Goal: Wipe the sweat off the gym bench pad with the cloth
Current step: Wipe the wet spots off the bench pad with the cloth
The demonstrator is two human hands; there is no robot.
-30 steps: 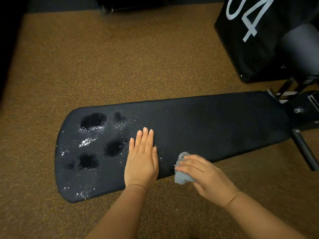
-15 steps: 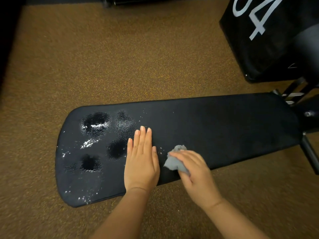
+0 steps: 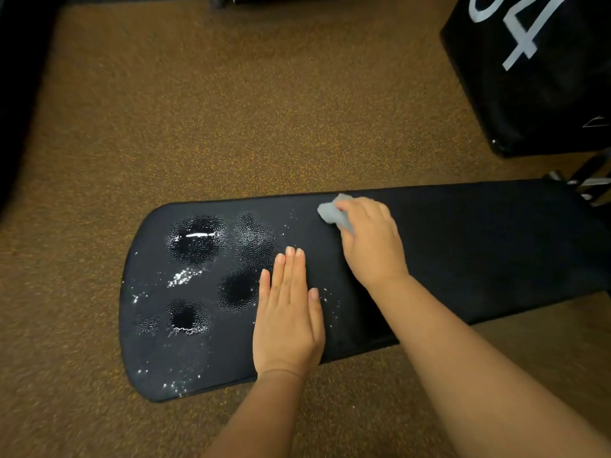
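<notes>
A long black bench pad [image 3: 463,246] lies across the view. Its left half carries several wet sweat patches [image 3: 196,239] and scattered droplets. My left hand [image 3: 287,312] rests flat on the pad, fingers together, just right of the patches. My right hand [image 3: 370,239] presses a small crumpled grey cloth [image 3: 332,213] onto the pad near its far edge, right of the wet area. Most of the cloth is hidden under my fingers.
Brown speckled carpet [image 3: 231,110] surrounds the bench. A black box with white numerals [image 3: 535,71] stands at the upper right. Metal bench frame parts [image 3: 591,180] show at the right edge. A dark object borders the far left.
My right hand has carried the cloth from the pad's near edge up across the pad to its far edge. My left hand stays flat in place.
</notes>
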